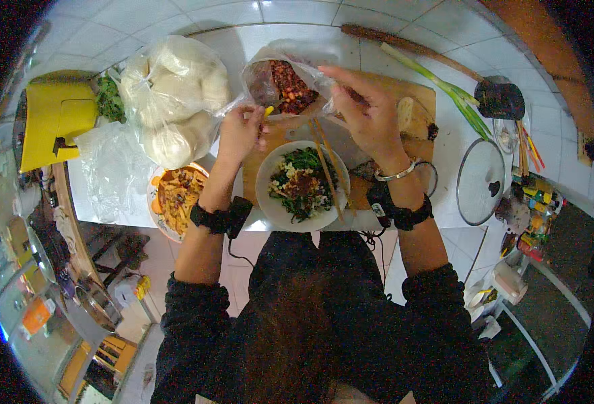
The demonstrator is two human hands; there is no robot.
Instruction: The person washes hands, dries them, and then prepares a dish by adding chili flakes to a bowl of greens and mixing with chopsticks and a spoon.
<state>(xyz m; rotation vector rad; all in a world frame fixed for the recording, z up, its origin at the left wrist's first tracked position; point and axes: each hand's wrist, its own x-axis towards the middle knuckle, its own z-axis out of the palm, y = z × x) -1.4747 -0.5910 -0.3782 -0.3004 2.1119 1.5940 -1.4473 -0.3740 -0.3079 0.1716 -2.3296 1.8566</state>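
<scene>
A clear plastic bag (256,81) stands with its mouth spread wide, holding a dark red chili mixture with nuts (292,88). My left hand (239,131) pinches the bag's near left edge; a small yellow piece (269,111) shows by its fingertips, its kind unclear. On the other side, my right hand (367,111) has the bag's right rim between thumb and fingers. Just below both hands is a white bowl (264,202) of cooked leafy greens (304,151) topped with chopped garlic and dark red seasoning. Wooden chopsticks (327,171) lie across its right side.
Left of the bag sits a knotted bag of white buns (180,86), with a plate of sliced food (180,197) nearer me. A wooden cutting board (423,106) lies under the bowl. Scallions (443,86), a glass lid (481,182) and a dark pot (499,96) are at right.
</scene>
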